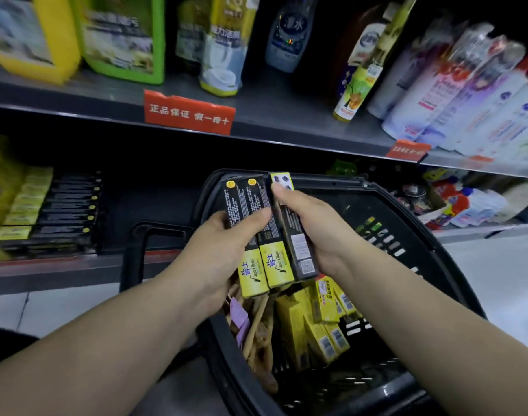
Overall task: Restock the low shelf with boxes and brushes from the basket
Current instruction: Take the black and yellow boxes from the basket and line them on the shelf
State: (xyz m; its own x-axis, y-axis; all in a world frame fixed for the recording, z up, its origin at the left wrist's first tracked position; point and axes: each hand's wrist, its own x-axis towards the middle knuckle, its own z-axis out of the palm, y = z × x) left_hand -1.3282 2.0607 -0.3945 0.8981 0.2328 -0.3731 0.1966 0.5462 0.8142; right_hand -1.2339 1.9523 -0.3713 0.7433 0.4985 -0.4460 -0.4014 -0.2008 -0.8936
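- Black-and-yellow boxes (264,232), three long narrow ones side by side, are held above the black plastic basket (406,244) by both hands.
- Left hand (223,250) grips the two left boxes, thumb pressed across their black upper faces and fingers curled under.
- Right hand (310,226) clasps the third box, which is turned on edge against the other two; its thumb lies near the top end and its palm wraps the right side.
- Yellow lower ends of the two left boxes show printed lettering; the third shows white barcode labels.
- More yellow boxes (316,322) lie heaped inside the basket, under and to the right of the held ones.
- Wooden-handled brushes (256,328), one with a purple part, lie in the basket's left half beside those boxes.
- On the low shelf (61,268), to the left of the basket, a stacked row of matching boxes (49,211) is already in place.
- On the shelf above, bottles of cleaning liquid (223,43) stand behind a red price-rail label (189,114).
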